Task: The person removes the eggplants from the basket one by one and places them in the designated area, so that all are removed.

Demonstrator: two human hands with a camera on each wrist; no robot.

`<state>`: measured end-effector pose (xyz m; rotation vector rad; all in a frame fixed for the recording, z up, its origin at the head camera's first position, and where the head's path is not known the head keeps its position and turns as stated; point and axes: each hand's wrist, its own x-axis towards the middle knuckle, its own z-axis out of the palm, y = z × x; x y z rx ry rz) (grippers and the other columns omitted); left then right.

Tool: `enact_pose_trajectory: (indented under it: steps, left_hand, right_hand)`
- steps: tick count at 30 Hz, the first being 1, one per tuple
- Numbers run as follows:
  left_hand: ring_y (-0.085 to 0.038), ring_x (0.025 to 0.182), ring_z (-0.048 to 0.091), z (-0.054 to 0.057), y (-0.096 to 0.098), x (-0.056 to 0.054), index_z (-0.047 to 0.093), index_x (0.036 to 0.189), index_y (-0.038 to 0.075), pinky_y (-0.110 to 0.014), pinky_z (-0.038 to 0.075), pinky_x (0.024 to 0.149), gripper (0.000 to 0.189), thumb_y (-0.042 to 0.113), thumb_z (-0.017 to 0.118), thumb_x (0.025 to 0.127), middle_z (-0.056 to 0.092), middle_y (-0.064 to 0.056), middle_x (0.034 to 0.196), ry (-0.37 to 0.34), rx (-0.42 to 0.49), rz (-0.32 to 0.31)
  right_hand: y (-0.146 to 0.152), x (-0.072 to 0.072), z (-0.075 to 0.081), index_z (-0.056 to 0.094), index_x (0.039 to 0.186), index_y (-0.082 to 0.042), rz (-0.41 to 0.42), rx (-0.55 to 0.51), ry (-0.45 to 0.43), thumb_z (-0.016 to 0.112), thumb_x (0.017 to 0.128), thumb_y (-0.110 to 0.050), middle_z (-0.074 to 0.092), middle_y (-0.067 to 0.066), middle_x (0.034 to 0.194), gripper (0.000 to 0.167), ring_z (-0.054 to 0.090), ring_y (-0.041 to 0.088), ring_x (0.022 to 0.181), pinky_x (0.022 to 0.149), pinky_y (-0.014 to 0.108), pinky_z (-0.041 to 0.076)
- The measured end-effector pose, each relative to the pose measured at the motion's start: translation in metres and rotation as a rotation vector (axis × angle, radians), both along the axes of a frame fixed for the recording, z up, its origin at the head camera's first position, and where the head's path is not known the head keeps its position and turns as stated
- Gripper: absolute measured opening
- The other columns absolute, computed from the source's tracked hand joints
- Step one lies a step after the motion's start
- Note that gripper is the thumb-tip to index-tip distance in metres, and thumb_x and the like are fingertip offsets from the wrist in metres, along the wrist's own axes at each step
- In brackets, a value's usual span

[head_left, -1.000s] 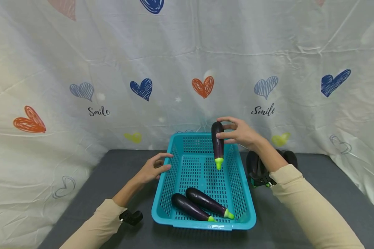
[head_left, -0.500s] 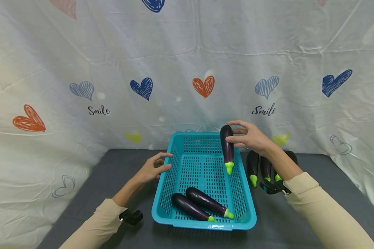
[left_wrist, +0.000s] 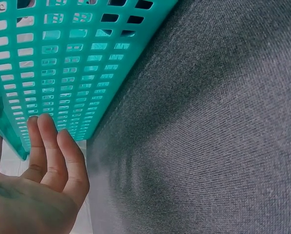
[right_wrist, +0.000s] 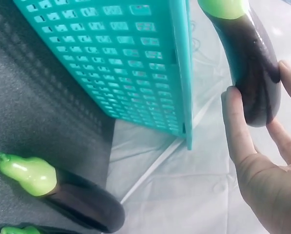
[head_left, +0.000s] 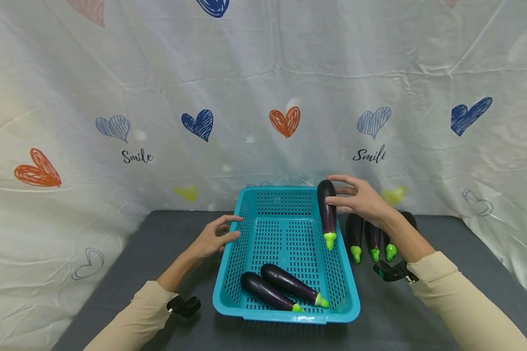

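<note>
My right hand (head_left: 362, 200) pinches a dark purple eggplant (head_left: 327, 207) between thumb and fingers near its round end. The green stem end points down toward me, above the right rim of the blue-green plastic basket (head_left: 285, 318). In the right wrist view, the held eggplant (right_wrist: 255, 63) is apart from the basket wall (right_wrist: 111, 48). My left hand (head_left: 215, 237) rests at the basket's left rim, fingers loosely extended; its fingers (left_wrist: 48, 146) lie by the outer wall in the left wrist view. Two eggplants (head_left: 268, 291) (head_left: 292, 285) lie side by side at the basket's near end.
Right of the basket, several more eggplants (head_left: 354, 238) lie on the dark grey table (head_left: 404, 312), some partly hidden behind my right arm. One eggplant (right_wrist: 82, 200) shows beside the basket in the right wrist view. A white curtain (head_left: 246, 63) printed with hearts hangs behind.
My right hand has moved to the right and slightly down with the eggplant, from above the basket's inside to its right rim. The left hand and the basket stay in place.
</note>
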<state>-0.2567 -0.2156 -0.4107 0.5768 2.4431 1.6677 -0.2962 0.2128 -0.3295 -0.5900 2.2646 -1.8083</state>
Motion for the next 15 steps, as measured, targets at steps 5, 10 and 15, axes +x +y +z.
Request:
enact_pose_trajectory:
  steps: [5, 10, 15]
  left_hand:
    - [-0.022, 0.064, 0.040, 0.000, 0.000, 0.001, 0.052, 0.147, 0.015, -0.044, 0.041, 0.061, 0.044, 0.023, 0.063, 0.105, 0.057, -0.017, 0.100, 0.007, -0.011, 0.002]
    - [-0.025, 0.078, 0.047, 0.000, 0.000, 0.002, 0.053, 0.146, 0.014, -0.046, 0.043, 0.065, 0.044, 0.024, 0.063, 0.104, 0.059, -0.019, 0.118, 0.015, -0.019, 0.006]
    - [-0.024, 0.077, 0.048, -0.001, -0.001, 0.002, 0.053, 0.146, 0.015, -0.047, 0.044, 0.065, 0.044, 0.025, 0.063, 0.105, 0.060, -0.019, 0.116, 0.017, -0.026, 0.017]
  right_hand:
    - [0.005, 0.004, 0.000, 0.040, 0.155, -0.008, -0.003, -0.029, -0.014, 0.074, 0.097, -0.015, 0.029, 0.021, 0.159, 0.068, 0.028, 0.037, 0.145, 0.091, 0.044, 0.053]
    - [0.011, 0.008, 0.000, 0.038, 0.155, -0.008, -0.003, -0.074, 0.005, 0.071, 0.098, -0.012, 0.028, 0.021, 0.159, 0.066, 0.029, 0.038, 0.145, 0.090, 0.046, 0.054]
    - [0.023, 0.017, -0.001, 0.039, 0.156, -0.013, -0.037, -0.090, 0.047, 0.069, 0.100, -0.012, 0.028, 0.019, 0.159, 0.063, 0.035, 0.032, 0.141, 0.088, 0.039, 0.055]
